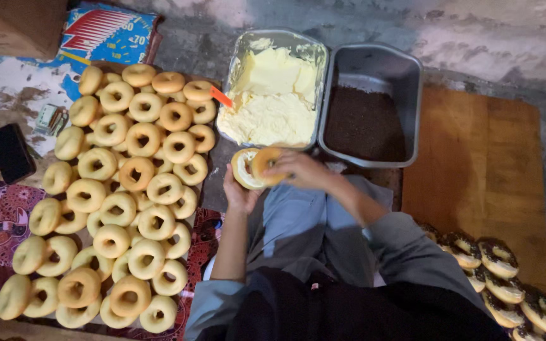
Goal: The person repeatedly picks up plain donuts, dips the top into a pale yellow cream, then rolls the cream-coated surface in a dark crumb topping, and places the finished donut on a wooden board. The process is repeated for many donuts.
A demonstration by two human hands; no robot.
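- Split doughnut [255,167], held at the centre of the frame just below the two trays: its lower half shows a pale cream layer, and the golden top half sits tilted over it.
- Left hand [238,189] cups the doughnut from underneath, fingers curled up around its lower half.
- Right hand [298,170] comes in from the right with its fingers closed on the top half, pressing or setting it onto the cream.
- Foil tray of cream [272,95] lies just above the hands, roughly half scooped out; an orange-handled tool [221,96] pokes out at its left edge.
- Metal tray of chocolate sprinkles [368,120] sits touching the cream tray on its right, with a dark layer over the bottom.
- Pile of plain doughnuts [121,196] fills the left side of the frame, heaped several deep and none of them filled or coated as far as I can see; by that, most of the work looks undone.
- Sprinkled doughnuts [500,278] lie in a row at the lower right beside a wooden board [475,170], cream-edged and dark on top; these look finished, and they are far fewer than the plain ones.
- Black phone [11,151] lies at the far left, well apart from the hands.
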